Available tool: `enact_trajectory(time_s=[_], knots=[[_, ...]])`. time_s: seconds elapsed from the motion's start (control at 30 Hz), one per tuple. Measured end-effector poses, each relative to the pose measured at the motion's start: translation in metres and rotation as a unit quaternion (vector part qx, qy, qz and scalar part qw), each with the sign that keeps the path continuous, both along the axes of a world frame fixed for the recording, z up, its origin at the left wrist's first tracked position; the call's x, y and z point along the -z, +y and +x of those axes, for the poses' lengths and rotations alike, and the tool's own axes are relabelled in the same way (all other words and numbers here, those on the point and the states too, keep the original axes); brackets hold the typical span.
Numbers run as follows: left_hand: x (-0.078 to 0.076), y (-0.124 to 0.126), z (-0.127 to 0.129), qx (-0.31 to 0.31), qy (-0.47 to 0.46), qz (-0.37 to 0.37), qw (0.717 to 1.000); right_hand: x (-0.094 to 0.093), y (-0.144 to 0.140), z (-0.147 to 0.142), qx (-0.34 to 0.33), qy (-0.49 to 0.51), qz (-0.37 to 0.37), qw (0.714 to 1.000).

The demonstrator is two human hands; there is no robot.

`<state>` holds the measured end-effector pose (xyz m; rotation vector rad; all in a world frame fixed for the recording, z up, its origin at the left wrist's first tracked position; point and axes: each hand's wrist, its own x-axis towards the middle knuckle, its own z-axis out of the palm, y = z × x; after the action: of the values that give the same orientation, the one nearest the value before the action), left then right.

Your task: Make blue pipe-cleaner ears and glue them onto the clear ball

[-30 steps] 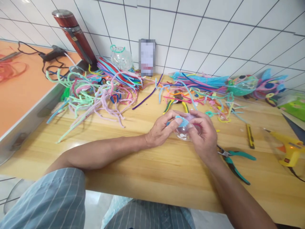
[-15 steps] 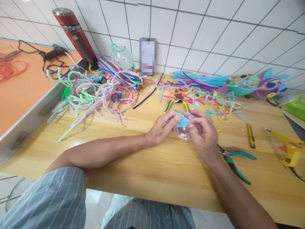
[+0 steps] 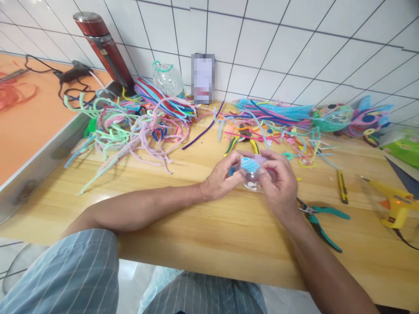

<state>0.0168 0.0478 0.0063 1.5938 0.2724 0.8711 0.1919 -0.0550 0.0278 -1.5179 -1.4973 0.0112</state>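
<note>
Wooden table (image 3: 209, 226), white tiled wall (image 3: 278, 48), orange counter (image 3: 29, 117)

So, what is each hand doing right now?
Left hand: closed on the clear ball.
Right hand: closed on the clear ball.

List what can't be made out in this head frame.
- Clear ball: mostly hidden by left hand and right hand.
- Phone: screen blurred out.
- Yellow glue gun: cord cut off by right edge.
- Pliers: jaws behind right wrist.
</note>
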Motion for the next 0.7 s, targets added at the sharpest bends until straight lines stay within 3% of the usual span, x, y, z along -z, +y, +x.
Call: enact_trajectory(time_s=[0.43, 0.7], knots=[[-0.0003, 0.0045, 0.0027, -0.014, 0.028, 0.058, 0.998, 0.0006, 0.0001, -0.0006, -0.002, -0.004, 0.005, 1.0], [-0.0001, 0.0046, 0.0023, -0.011, 0.034, 0.051, 0.998, 0.0014, 0.0006, -0.0003, 0.0, 0.004, 0.011, 1.0]])
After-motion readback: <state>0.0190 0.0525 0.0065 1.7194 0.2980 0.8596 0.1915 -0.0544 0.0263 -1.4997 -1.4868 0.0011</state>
